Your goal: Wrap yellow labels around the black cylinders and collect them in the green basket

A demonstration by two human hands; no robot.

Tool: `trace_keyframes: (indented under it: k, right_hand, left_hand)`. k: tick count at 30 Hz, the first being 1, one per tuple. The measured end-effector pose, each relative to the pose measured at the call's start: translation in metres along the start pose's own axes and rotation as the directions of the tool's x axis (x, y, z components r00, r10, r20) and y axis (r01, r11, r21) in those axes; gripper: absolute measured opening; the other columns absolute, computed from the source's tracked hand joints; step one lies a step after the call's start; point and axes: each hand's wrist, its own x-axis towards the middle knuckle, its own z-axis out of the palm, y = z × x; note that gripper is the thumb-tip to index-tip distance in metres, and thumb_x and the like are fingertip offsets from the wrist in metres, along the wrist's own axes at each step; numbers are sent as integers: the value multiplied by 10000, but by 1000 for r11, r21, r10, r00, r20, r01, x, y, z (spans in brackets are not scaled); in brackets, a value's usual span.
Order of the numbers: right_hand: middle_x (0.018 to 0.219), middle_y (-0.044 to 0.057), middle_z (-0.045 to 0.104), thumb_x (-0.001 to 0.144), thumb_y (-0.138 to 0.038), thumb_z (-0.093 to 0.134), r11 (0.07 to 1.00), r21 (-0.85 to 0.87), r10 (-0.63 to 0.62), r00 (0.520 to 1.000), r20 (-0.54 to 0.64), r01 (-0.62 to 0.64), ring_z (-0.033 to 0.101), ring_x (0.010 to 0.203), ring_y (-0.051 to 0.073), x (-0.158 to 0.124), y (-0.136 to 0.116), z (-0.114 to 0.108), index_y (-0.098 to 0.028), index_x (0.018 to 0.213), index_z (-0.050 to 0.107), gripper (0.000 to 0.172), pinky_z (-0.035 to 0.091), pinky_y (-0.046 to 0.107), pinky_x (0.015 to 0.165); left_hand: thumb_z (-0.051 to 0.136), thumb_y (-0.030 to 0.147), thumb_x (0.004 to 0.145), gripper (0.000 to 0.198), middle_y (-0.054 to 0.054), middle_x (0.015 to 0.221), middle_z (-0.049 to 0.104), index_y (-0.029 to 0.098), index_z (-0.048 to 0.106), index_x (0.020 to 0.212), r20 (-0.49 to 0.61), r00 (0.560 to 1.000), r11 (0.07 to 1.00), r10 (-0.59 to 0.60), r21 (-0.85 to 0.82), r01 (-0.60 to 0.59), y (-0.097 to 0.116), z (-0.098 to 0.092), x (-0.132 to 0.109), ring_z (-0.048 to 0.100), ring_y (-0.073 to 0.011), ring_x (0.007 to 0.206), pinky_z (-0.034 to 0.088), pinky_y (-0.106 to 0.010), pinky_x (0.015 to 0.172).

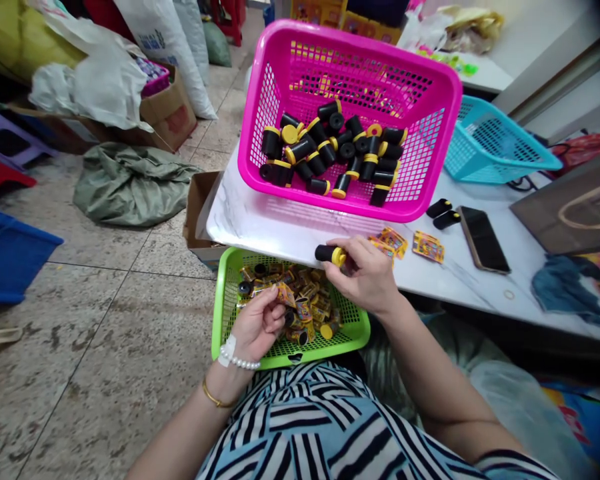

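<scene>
My left hand (261, 321) pinches a small orange printed label (285, 294) above the green basket (219, 320). In my right hand (365, 272) is a black cylinder with a yellow cap (326, 253), lying sideways over the table's front edge. Below my hands, the green basket holds many cylinders wrapped in orange printed labels. Behind them on the table stands a pink basket (340, 207) with bare black cylinders (325, 153) with yellow caps. Flat orange labels (391, 241) lie just right of my right hand, with another label (428, 247) beside them.
On the white table (260, 220) are two loose black cylinders (446, 219), a phone (483, 239), a blue cloth (566, 288) and a brown paper bag (575, 200). A turquoise basket (503, 150) stands behind. A cardboard box (196, 213) sits left of the table.
</scene>
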Motion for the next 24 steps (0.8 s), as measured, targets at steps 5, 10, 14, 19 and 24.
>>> trace_keyframes:
  k: [5,10,14,19,24]
  right_hand:
    - [885,87,658,835,-317,566,950,-309,19,981,194,43,604,728,222,13,2,-16,-166,1029,648,258,422,309,568]
    - [1026,137,651,900,-315,498,933,-350,4,971,239,82,613,828,258,13,9,-9,-130,1324,516,464,484,345,627]
    - [965,111,646,904,-293,513,970,-238,-29,996,89,49,602,807,248,-3,15,-1,-144,1496,308,644,539,394,721]
    - [1070,130,634,902,-295,559,980,-197,-40,999,2,40,606,954,271,-16,16,7,-175,1498,333,649,548,442,848]
    - [1181,121,610,878,-310,641,989,-142,-43,994,-102,28,611,1067,269,-15,15,8,-245,1381,494,528,539,444,936]
  left_hand:
    - [747,134,738,206,27,670,589,139,553,807,3,1000,1000,-25,2,25,-9,-8,5,397,-16,418,206,-100,307]
    - [760,151,730,231,39,656,574,144,546,819,8,1000,1000,-17,-6,17,-12,-11,8,383,-17,411,203,-103,307]
    - [764,142,718,228,25,684,597,133,555,811,-3,1000,1000,1,-12,-1,-9,-14,8,384,-13,413,200,-102,305]
    - [760,137,719,212,11,698,613,119,569,809,-5,1000,1000,-4,2,4,-7,-19,10,390,-10,413,202,-99,302]
    - [766,140,716,224,23,690,600,128,559,800,-29,1000,1000,11,-11,-11,-7,-21,13,398,-14,410,222,-103,301]
